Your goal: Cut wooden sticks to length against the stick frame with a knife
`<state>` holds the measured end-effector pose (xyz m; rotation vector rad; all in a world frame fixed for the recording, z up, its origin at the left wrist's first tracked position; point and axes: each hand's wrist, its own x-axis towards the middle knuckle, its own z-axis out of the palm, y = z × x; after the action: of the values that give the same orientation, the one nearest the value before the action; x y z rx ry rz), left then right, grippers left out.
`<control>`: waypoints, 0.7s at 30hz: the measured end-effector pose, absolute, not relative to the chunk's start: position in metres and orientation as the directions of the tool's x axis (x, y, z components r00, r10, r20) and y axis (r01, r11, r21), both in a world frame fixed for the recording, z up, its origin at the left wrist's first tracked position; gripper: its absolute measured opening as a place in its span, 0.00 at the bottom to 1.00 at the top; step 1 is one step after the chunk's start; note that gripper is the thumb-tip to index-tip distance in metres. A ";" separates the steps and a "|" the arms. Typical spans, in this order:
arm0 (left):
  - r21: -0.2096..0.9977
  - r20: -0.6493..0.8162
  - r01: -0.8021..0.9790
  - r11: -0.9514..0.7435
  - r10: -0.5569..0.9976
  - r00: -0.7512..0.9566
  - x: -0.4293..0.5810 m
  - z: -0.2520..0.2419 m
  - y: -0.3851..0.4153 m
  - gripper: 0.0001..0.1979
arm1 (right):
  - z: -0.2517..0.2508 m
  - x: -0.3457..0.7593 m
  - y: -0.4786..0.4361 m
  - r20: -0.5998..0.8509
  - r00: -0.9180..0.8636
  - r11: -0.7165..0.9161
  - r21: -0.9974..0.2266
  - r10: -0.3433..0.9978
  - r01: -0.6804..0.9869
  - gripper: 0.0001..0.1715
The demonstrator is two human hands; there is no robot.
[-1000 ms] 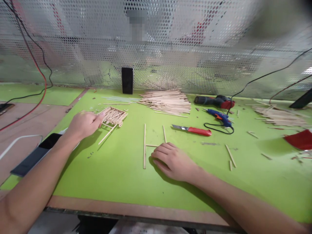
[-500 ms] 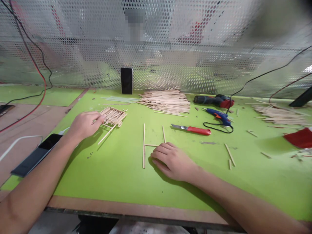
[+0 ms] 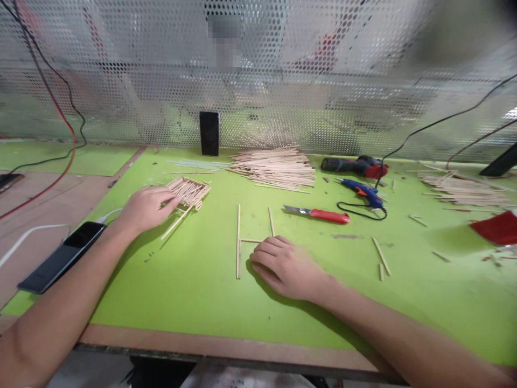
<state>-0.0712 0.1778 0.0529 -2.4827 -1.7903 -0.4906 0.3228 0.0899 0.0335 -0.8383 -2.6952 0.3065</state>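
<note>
My left hand (image 3: 148, 209) is at the near left side of a small stick-built tray (image 3: 207, 189). Thumb and forefinger come together at the tray's edge; whatever lies between them is too small to make out. Short wooden sticks (image 3: 186, 191) fill the tray, and one longer stick (image 3: 174, 225) juts from its front. My right hand (image 3: 288, 268) rests on the table with curled fingers over a wooden stick (image 3: 271, 221), hiding its lower part. A short crosspiece (image 3: 249, 241) runs from under that hand to an upright stick (image 3: 238, 242) on the left.
A red-handled knife (image 3: 329, 216) lies right of the sticks, near a blue glue gun (image 3: 361, 193) and a dark power tool (image 3: 353, 166). Behind is a large stick pile (image 3: 274, 168). One phone (image 3: 209, 133) leans on the mesh screen; another phone (image 3: 62, 257) lies under my left forearm.
My left hand has shifted slightly to the right along the tray's near side, and its thumb and forefinger changed position. My right hand and the sticks under it stay in place.
</note>
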 end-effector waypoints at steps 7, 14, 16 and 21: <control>0.198 0.307 0.942 -0.271 0.930 0.203 -0.071 0.061 0.174 0.32 | 0.033 0.323 0.090 0.220 -0.783 0.805 -0.295 0.581 0.515 0.12; 0.240 0.220 0.938 -0.250 0.955 0.198 -0.068 0.053 0.178 0.29 | 0.034 0.323 0.090 0.214 -0.787 0.805 -0.298 0.579 0.512 0.13; 0.247 0.215 0.939 -0.238 0.959 0.186 -0.068 0.052 0.178 0.29 | 0.035 0.323 0.090 0.212 -0.788 0.806 -0.298 0.578 0.512 0.13; 0.274 0.258 0.940 -0.204 0.957 0.133 -0.071 0.057 0.176 0.32 | 0.035 0.323 0.090 0.206 -0.790 0.806 -0.299 0.577 0.511 0.13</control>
<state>-0.0711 0.1759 0.0573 -2.3984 -2.0095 -0.6070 0.3232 0.0896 0.0345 -0.8345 -2.7056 0.3300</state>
